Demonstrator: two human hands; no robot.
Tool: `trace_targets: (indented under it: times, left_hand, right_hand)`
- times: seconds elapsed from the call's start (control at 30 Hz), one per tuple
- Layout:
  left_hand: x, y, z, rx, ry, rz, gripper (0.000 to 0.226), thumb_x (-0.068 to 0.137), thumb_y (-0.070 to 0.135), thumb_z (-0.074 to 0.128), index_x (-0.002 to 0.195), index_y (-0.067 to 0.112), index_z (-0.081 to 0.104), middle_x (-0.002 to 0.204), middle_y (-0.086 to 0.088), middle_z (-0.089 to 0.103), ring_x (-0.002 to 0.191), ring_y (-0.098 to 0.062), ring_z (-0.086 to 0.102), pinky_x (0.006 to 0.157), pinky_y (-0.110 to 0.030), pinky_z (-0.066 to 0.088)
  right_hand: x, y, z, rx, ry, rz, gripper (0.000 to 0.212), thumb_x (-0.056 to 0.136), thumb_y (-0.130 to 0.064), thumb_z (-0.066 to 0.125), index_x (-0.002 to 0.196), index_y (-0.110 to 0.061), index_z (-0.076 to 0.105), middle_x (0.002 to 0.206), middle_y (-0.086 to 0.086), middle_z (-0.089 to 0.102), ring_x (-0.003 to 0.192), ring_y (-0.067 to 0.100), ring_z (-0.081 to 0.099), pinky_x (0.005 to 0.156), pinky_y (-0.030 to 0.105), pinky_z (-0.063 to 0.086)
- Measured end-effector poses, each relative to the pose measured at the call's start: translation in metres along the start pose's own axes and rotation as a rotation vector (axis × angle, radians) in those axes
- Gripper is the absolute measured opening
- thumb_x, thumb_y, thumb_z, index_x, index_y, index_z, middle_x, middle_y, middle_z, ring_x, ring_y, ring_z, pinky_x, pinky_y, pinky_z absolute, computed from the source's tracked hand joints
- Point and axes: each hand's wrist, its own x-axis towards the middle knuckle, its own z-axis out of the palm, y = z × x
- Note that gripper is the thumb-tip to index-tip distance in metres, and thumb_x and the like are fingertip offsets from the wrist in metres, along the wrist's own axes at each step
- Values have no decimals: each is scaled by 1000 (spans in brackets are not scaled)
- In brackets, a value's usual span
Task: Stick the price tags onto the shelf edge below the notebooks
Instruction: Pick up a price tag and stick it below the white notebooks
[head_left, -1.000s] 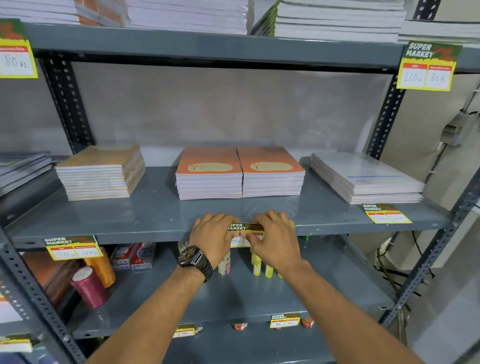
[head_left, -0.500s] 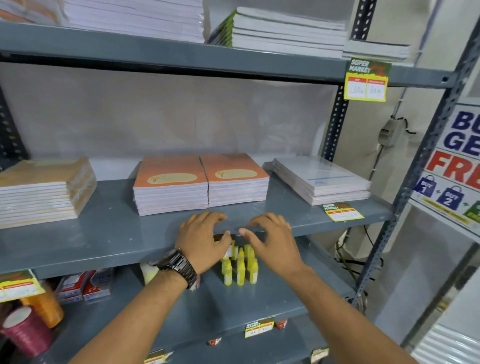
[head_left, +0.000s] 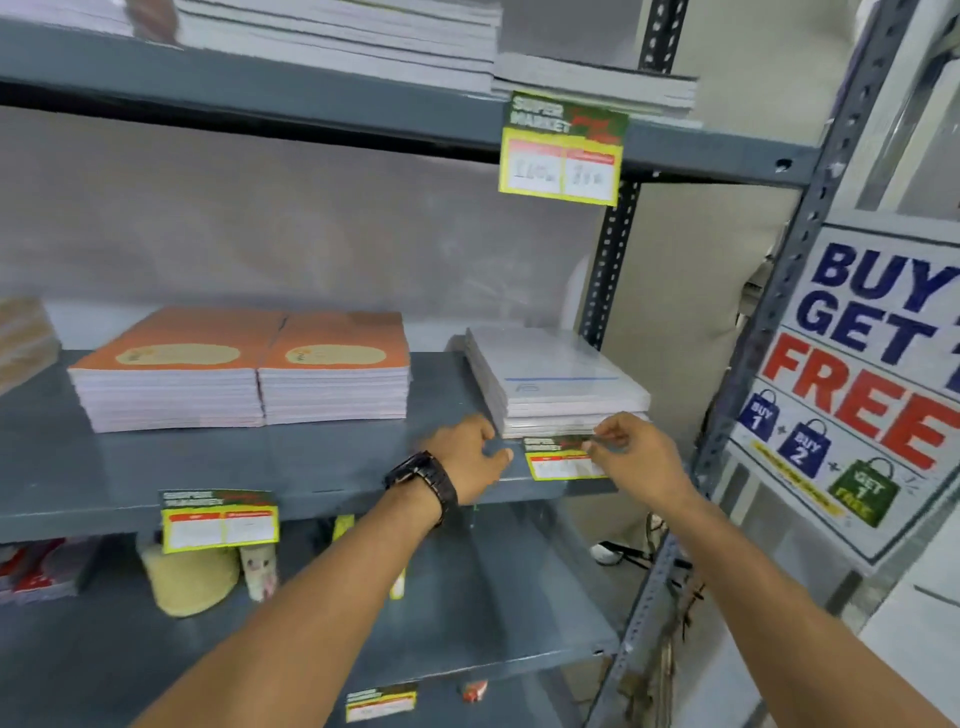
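Note:
A yellow and green price tag (head_left: 556, 462) lies on the grey shelf (head_left: 322, 467) in front of a white notebook stack (head_left: 561, 379). My right hand (head_left: 634, 457) pinches that tag's upper right corner. My left hand (head_left: 467, 457), with a watch on its wrist, hovers at the tag's left end with its fingers curled apart and nothing in them. Two orange notebook stacks (head_left: 249, 374) sit further left. Below them another price tag (head_left: 218, 522) hangs from the shelf edge (head_left: 337, 501).
A larger price tag (head_left: 563, 150) hangs from the upper shelf. A "buy, get free" poster (head_left: 857, 389) stands at the right, behind the perforated upright post (head_left: 769, 338). The lower shelf holds a yarn cone (head_left: 189, 577), small bottles and a tag (head_left: 382, 701) on its edge.
Both hands left the tag on the edge below the orange notebooks and moved right to the tag lying by the white stack. The right hand took hold of it. The view swung right.

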Motion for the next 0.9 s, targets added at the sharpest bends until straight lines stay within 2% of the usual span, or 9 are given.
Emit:
trace_targets:
  times: [0.13, 0.27, 0.33, 0.4, 0.47, 0.53, 0.63, 0.77, 0.9]
  left_hand:
    - [23, 26, 25, -21, 82, -80, 41, 67, 55, 56, 100, 30, 56, 106, -4, 69, 93, -29, 64, 86, -41, 54]
    - [25, 40, 28, 95, 170, -161, 31, 75, 46, 56, 95, 23, 61, 100, -5, 70, 90, -32, 64, 81, -42, 56]
    - [21, 46, 29, 213, 223, -168, 30, 77, 44, 55, 91, 19, 64, 96, -6, 71, 90, -33, 64, 80, -43, 56]
    - [17, 48, 32, 225, 214, -185, 31, 76, 46, 56, 83, 17, 66, 89, -5, 72, 84, -32, 65, 77, -42, 57]
    - [15, 49, 36, 182, 167, -195, 35, 73, 51, 58, 84, 18, 65, 88, -4, 72, 82, -30, 65, 77, -40, 57]
    - [16, 51, 38, 66, 124, -190, 44, 67, 57, 63, 93, 21, 65, 96, -2, 71, 89, -28, 65, 83, -40, 56]
    - [13, 56, 38, -104, 75, -161, 40, 71, 43, 76, 102, 22, 64, 97, -2, 70, 89, -22, 65, 82, -36, 54]
    - [-6, 55, 33, -296, 149, -101, 25, 71, 26, 82, 86, 24, 61, 78, 2, 66, 72, -14, 63, 61, -25, 48]
    - [-37, 50, 57, -164, 197, -41, 17, 70, 27, 80, 73, 26, 63, 69, 6, 66, 64, -12, 61, 62, -27, 51]
  right_hand:
    - [21, 21, -8, -137, -237, -120, 30, 78, -29, 75, 102, -14, 64, 100, 3, 68, 95, 22, 63, 81, 32, 48]
    - [29, 18, -8, -76, -265, -147, 35, 77, -33, 77, 106, -16, 65, 101, -1, 67, 95, 17, 62, 78, 26, 45]
    - [33, 19, -6, -33, -264, -134, 37, 74, -33, 79, 104, -17, 65, 99, -2, 67, 94, 16, 63, 81, 28, 48]
    - [36, 18, -2, -20, -259, -120, 35, 71, -30, 82, 100, -20, 65, 93, -5, 66, 90, 15, 62, 81, 30, 50]
    - [38, 18, 1, 53, -246, -105, 29, 67, -20, 83, 89, -26, 65, 85, -5, 66, 83, 16, 62, 73, 28, 49]
    - [40, 14, 2, 193, -269, -58, 27, 70, -7, 81, 83, -27, 68, 81, -2, 68, 78, 16, 63, 70, 23, 50]
    - [33, 7, -6, 405, -357, 8, 23, 81, 3, 71, 89, -18, 75, 93, 11, 75, 81, 18, 67, 83, 33, 58]
    - [9, 11, -20, 471, -314, -53, 18, 86, -2, 68, 91, -17, 75, 94, 11, 76, 85, 21, 68, 83, 36, 56]
    - [-23, 32, -11, 315, -282, -134, 15, 80, -7, 76, 85, -21, 74, 82, -3, 75, 78, 15, 68, 74, 31, 55]
